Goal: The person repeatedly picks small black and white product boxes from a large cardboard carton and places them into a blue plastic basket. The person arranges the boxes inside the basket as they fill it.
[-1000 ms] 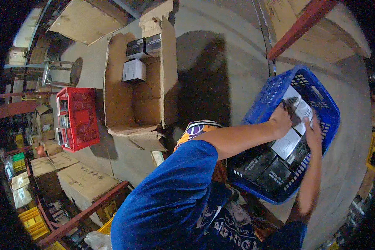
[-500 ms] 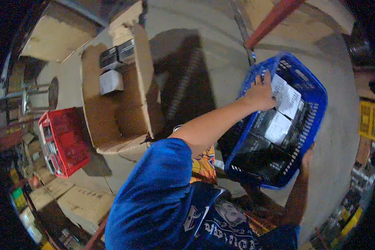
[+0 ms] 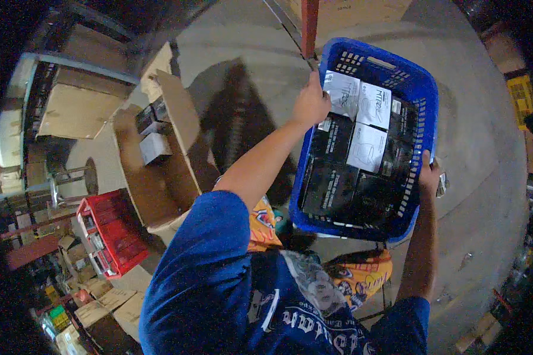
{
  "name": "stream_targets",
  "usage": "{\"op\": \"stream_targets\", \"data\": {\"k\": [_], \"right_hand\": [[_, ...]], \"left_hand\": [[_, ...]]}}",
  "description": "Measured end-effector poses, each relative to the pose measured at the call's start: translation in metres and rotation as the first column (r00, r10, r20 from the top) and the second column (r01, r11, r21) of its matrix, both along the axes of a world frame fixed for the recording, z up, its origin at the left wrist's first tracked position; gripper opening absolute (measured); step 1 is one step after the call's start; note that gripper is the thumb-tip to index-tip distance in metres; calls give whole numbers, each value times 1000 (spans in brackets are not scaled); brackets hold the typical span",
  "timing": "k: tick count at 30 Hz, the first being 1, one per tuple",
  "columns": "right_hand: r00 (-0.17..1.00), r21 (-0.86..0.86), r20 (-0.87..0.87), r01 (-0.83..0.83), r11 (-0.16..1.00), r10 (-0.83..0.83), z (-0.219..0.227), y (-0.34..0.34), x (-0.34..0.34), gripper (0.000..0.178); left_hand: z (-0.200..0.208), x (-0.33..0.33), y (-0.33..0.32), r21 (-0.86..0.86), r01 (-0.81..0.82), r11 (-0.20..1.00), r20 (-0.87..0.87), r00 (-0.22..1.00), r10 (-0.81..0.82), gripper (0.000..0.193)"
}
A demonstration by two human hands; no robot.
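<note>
In front of me is a blue plastic basket with slotted walls. Several small black boxes fill its floor, and white boxes with dark line drawings lie among them toward the far left. My left hand is closed around the left rim near the far corner. At the right wall, my right hand grips the rim, its thumb up over the edge. Parts of the fingers on both hands are hidden behind the basket's edge.
To the left stands an open cardboard carton with a few small boxes inside. A red basket sits nearer to me on the left. Beyond the blue basket rises a red post. Shelving and cartons line the left side.
My left hand has moved from the white boxes inside the basket to its left rim. The basket has turned more upright in view, and my right hand has shifted farther up its right side.
</note>
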State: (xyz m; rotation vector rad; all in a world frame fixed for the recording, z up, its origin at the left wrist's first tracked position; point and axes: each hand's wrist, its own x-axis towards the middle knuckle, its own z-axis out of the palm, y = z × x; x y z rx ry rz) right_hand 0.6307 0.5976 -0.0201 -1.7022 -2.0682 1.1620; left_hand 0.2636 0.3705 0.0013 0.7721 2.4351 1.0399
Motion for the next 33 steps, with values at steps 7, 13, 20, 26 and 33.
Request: {"op": "stream_targets", "data": {"k": [7,13,20,26,33], "right_hand": [[988,294,117,-136,946,106,-5,-2,-12,45],[968,351,144,-246,903,208,-57,39,5,42],[951,467,244,-289,836,192,-51,37,5,51],[962,51,-127,-238,970,242,-45,49,31,58],[968,-33,-206,-153,988,143,-70,88,71,55]], "left_hand": [[24,7,-34,-213,109,971,17,994,-107,66],[63,-27,-226,69,-178,982,-294,937,190,64],[-19,-33,-438,-191,-590,785,38,794,606,68],[-85,-55,-518,-483,-601,637,-279,795,538,78],[-105,-133,-559,-517,-787,337,-298,534,791,103]]}}
